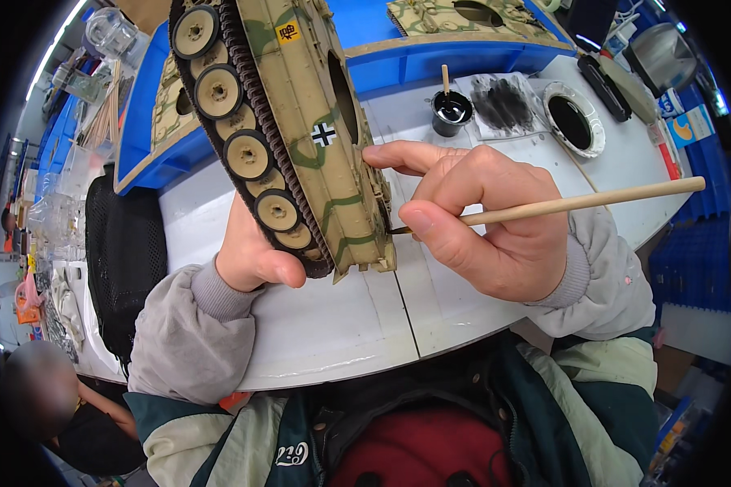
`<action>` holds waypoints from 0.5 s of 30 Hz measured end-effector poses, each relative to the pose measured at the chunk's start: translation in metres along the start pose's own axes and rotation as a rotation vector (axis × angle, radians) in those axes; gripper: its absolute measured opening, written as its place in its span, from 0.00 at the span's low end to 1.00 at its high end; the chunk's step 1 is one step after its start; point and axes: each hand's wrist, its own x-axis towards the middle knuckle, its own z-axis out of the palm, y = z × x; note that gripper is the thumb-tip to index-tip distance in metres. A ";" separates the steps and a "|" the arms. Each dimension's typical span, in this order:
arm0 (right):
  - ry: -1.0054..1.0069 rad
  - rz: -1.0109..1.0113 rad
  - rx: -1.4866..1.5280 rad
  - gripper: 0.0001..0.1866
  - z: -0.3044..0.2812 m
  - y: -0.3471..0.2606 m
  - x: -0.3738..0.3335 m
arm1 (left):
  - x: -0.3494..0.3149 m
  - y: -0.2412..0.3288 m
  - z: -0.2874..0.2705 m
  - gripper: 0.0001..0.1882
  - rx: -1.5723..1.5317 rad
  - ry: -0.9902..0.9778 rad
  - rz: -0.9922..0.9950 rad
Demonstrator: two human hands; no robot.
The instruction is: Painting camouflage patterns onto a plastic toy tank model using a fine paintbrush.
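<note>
My left hand [256,247] grips a model tank hull [300,105] from below and holds it tilted above the table. The hull wears tan and green camouflage, with a dark track and tan road wheels on its left side; the fingers beneath it are hidden. Between thumb and fingers of my right hand [495,219] is a thin paintbrush [585,201] with a wooden handle. Its dark tip meets or nearly meets the hull's lower right edge. My right index finger rests against the hull's side, beside a round opening.
A small black cup [452,112] of dark paint holds a stick. Beside it lie a black-smeared paper [505,104] and a white dish [598,140] of black paint. Blue trays [455,58] with more hulls stand behind. A black mesh case [126,252] lies left; another person [97,414] sits lower left.
</note>
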 end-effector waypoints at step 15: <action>-0.006 0.019 0.001 0.05 -0.001 0.000 -0.001 | 0.001 0.001 0.002 0.63 0.000 0.014 -0.001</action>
